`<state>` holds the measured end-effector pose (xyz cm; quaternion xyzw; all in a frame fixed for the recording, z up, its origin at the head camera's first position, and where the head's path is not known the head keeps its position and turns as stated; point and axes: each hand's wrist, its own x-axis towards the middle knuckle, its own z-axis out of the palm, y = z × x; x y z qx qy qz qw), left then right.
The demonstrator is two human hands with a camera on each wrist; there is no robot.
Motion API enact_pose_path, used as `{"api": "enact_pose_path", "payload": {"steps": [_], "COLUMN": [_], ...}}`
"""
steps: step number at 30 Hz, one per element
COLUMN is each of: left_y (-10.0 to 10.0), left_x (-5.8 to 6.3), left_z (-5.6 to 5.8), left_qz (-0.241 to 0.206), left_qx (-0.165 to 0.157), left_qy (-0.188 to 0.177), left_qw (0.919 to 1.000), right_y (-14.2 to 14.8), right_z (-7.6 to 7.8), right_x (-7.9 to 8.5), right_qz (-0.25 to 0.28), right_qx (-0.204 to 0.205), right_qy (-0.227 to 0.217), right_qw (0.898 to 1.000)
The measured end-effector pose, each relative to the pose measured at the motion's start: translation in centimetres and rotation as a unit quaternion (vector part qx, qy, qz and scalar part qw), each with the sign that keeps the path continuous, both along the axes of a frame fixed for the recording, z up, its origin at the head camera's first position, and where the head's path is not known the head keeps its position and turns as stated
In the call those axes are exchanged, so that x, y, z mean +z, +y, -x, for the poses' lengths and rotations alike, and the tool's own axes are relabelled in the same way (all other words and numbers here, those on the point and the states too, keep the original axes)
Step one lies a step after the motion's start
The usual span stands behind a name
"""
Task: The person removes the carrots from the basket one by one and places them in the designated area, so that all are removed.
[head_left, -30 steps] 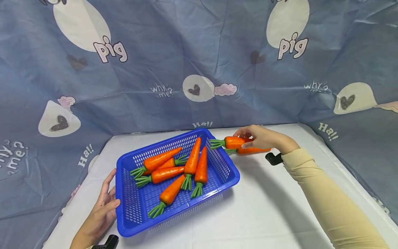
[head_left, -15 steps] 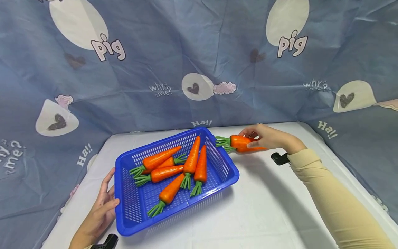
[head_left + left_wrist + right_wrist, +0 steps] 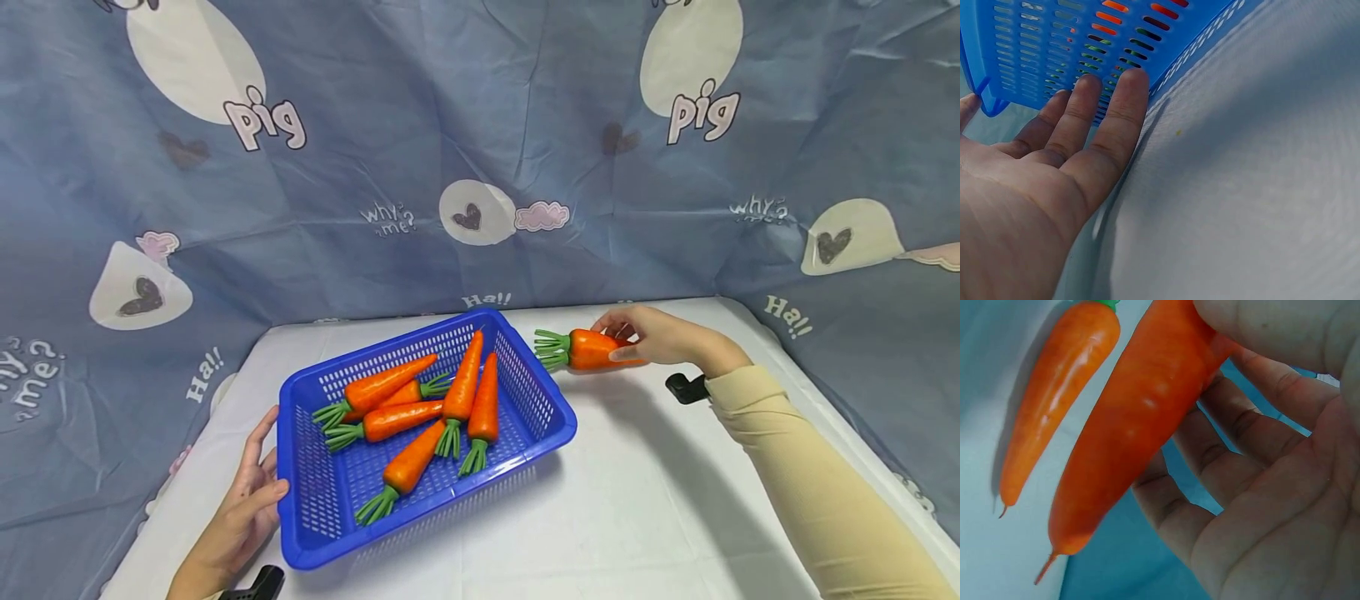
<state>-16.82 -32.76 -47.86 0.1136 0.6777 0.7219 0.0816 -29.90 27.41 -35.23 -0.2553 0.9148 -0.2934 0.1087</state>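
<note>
My right hand (image 3: 648,337) pinches an orange carrot (image 3: 588,346) with green stalks, between thumb and fingers, just right of the basket. The right wrist view shows the held carrot (image 3: 1125,425) lengthwise, its thin root tip pointing down. Beside it a second carrot (image 3: 1060,403) lies on the white cloth; in the head view the held one mostly hides it. On the left, my left hand (image 3: 247,500) touches the blue basket (image 3: 288,467). Its thumb meets the rim, and its loosely extended fingers (image 3: 1119,112) lie against the slotted outer wall.
Inside the basket lie several carrots (image 3: 408,458), pointing different ways. A white cloth (image 3: 600,517) covers the table. Behind it hangs a blue-grey printed curtain (image 3: 585,150), which also runs along both sides.
My right hand has moved a little to the right with the carrot, drawing its stalks away from the basket's rim. The left hand and the basket stay where they were.
</note>
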Motion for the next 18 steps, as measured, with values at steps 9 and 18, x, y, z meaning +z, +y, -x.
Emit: {"api": "enact_pose_path", "payload": {"steps": [9, 18], "left_y": [-0.1, -0.1], "left_x": [-0.1, 0.0], "left_z": [-0.1, 0.0], "left_qz": [0.007, 0.009], "left_qx": [0.011, 0.007], "left_qy": [-0.007, -0.012], "left_qw": [0.9999, 0.9999], "right_y": [1.2, 1.9], "right_z": [-0.1, -0.2], "right_x": [-1.0, -2.4], "right_qz": [-0.025, -0.029], "right_qx": [0.001, -0.011], "right_qy": [0.015, -0.007], "right_qw": [1.0, 1.0]}}
